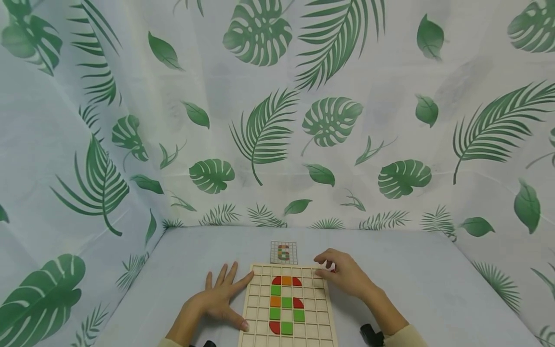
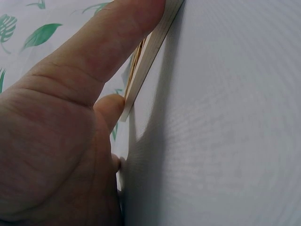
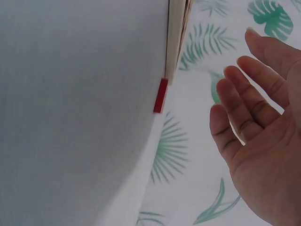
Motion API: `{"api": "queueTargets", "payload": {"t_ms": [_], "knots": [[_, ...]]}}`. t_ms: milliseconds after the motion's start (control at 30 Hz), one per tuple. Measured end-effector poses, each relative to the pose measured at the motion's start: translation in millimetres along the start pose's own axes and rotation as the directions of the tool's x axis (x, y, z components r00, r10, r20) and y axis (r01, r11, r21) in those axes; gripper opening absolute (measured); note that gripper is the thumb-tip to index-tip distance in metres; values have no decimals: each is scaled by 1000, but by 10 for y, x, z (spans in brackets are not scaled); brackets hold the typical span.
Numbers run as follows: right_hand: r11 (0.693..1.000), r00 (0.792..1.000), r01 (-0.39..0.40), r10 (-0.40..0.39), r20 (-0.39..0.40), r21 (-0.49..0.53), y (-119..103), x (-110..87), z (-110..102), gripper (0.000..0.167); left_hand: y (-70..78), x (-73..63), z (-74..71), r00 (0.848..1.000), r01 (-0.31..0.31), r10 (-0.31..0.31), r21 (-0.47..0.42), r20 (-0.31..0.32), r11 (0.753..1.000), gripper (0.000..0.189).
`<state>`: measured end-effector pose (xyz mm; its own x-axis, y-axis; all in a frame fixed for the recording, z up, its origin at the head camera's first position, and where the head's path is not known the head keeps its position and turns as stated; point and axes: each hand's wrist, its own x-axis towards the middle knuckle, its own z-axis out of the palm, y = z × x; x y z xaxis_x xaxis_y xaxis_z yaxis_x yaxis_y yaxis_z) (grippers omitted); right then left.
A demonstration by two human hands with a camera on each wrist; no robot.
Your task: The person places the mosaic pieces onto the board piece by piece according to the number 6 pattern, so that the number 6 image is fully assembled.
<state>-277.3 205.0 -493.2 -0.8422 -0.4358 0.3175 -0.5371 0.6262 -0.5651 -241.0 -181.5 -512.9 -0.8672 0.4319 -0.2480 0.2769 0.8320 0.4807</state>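
A wooden grid board [image 1: 310,291] lies flat, with red, orange and green tiles set in its cells, some square, some with a rounded corner. My left hand [image 1: 218,296] is spread at its left side, index fingertip and thumb touching the edge; the left wrist view shows the thumb close against the wooden side. By the far right corner my right hand [image 1: 347,274] hovers with loosely bent fingers, holding nothing. A red piece [image 3: 161,96] lies on the table beside that corner, mostly hidden under the hand in the head view.
A small card [image 1: 293,260] with a gridded picture of a coloured figure lies just beyond the board's far edge. The pale table [image 1: 208,246] meets a leaf-printed curtain [image 1: 277,193] at the back and sides. Dark straps [image 1: 372,335] sit at the wrists.
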Motion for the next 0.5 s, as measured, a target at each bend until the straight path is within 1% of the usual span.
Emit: {"api": "queueTargets", "payload": {"t_ms": [100,300,500], "knots": [[999,999,-38,38,-6,-4,55,-3,-30,25,-6,-1,2,1000,-2,2,0,0,1000,129],[994,994,-107,107,13,-9,137,-24,-115,27,-26,19,13,1000,0,0,10,-2,1000,129],[988,986,-145,148,79,-43,211,-48,-185,28,-28,23,17,1000,0,0,-1,-2,1000,129]]}}
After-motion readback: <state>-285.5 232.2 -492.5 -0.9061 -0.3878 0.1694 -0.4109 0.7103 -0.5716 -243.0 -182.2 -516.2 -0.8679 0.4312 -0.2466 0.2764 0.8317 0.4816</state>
